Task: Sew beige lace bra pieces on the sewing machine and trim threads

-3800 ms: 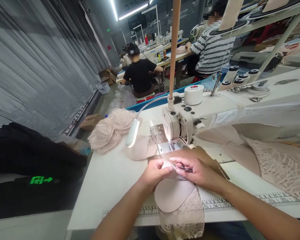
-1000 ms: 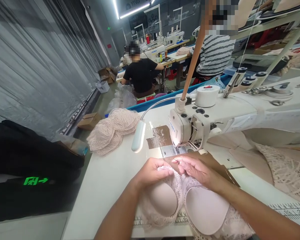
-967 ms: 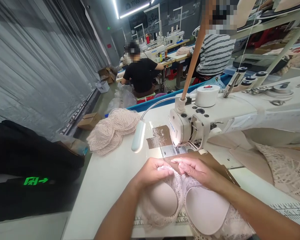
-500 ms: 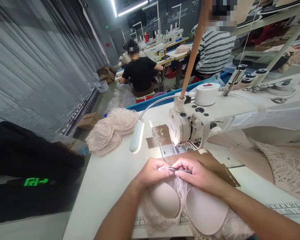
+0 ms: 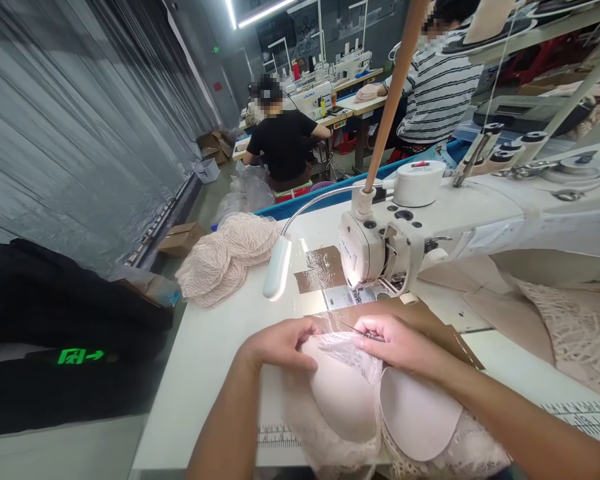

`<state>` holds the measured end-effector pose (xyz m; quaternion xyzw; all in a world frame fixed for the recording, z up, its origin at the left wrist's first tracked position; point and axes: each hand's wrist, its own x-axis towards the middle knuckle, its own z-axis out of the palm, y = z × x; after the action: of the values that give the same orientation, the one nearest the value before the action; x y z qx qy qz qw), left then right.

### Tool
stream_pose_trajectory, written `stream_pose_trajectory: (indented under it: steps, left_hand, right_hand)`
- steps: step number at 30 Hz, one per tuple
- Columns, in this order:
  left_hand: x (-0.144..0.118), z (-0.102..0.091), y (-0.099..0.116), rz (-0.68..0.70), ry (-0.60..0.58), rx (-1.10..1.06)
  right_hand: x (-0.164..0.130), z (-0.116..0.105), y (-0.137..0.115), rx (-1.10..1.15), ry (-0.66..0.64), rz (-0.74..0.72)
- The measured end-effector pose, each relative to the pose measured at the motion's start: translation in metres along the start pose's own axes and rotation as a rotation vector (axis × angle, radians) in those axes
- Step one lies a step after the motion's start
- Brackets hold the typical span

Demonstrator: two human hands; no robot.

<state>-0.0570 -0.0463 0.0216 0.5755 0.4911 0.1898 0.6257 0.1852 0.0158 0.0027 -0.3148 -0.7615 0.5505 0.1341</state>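
With the left hand [image 5: 280, 343] gripping the top edge of the lace bra [image 5: 353, 400] on the table [image 5: 215, 347] before the sewing machine [image 5: 380, 250], the right hand [image 5: 397, 340], fingers pinched on thin snips [image 5: 363, 331], appears to trim thread, which calls for a steady, shallow cut

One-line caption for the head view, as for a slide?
Left hand and right hand hold a lace bra before a sewing machine.
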Motion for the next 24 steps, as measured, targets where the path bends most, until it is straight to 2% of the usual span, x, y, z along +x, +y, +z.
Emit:
stream_pose_trajectory:
  steps: [2, 5, 8, 13, 20, 24]
  left_hand:
    - [-0.007, -0.007, -0.001, -0.006, 0.069, 0.038]
    - [-0.011, -0.009, 0.001, 0.060, 0.200, 0.005]
    - [-0.009, -0.004, 0.005, 0.081, 0.260, -0.075]
    - [-0.001, 0.008, 0.009, 0.089, 0.256, -0.154]
    - [0.013, 0.020, 0.006, 0.068, 0.289, -0.194]
    - [0.020, 0.025, 0.003, 0.086, 0.277, -0.262]
  right_hand:
    - [-0.002, -0.001, 0.000, 0.008, -0.073, -0.018]
    - [-0.004, 0.000, -0.002, 0.095, -0.153, -0.029]
    - [-0.003, 0.003, -0.001, 0.213, -0.048, 0.010]
    - [0.002, 0.003, 0.002, 0.228, 0.146, -0.036]
    - [0.000, 0.007, -0.008, 0.097, 0.147, -0.095]
    - [-0.002, 0.006, -0.010, 0.102, 0.202, -0.132]
